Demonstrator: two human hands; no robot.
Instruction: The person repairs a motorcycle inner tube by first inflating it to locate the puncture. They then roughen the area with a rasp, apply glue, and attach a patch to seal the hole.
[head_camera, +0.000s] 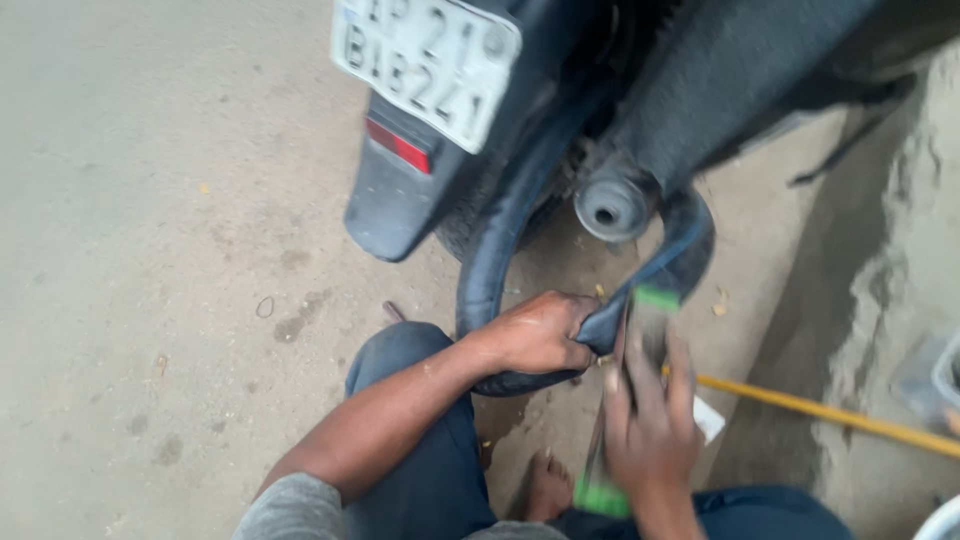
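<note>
Both hands are busy right behind the back end of a parked motorcycle (640, 90). Left hand (535, 333) is clenched tight around a black rubber inner tube (490, 260), pinching a fold of it near the bottom of the loop. That tube hangs out from the rear wheel area and curves down in a big loop, up past the exhaust pipe (612, 205) on the other side, so it sits low, just above the ground and right in front of the person's knee.

Right hand (650, 420) is wrapped around a long, flat tool (628, 400) with green patches at both ends, held pretty much upright with its top end touching the folded bit of tube next to the left hand. It's blurred, so I honestly can't tell what kind of tool it is.

Person is crouched low, wearing dark blue trousers (420, 470) and a grey sleeve (290, 510), and a bare foot (548, 490) pokes out between the knees on the dirt ground (150, 250).

Other stuff around: the bike's white number plate (425, 62) with a red reflector (397, 146) under it on the black mudguard, a yellow hose or rod (820, 410) lying across the ground to the right, and a rough concrete edge (900, 250) along that side.
</note>
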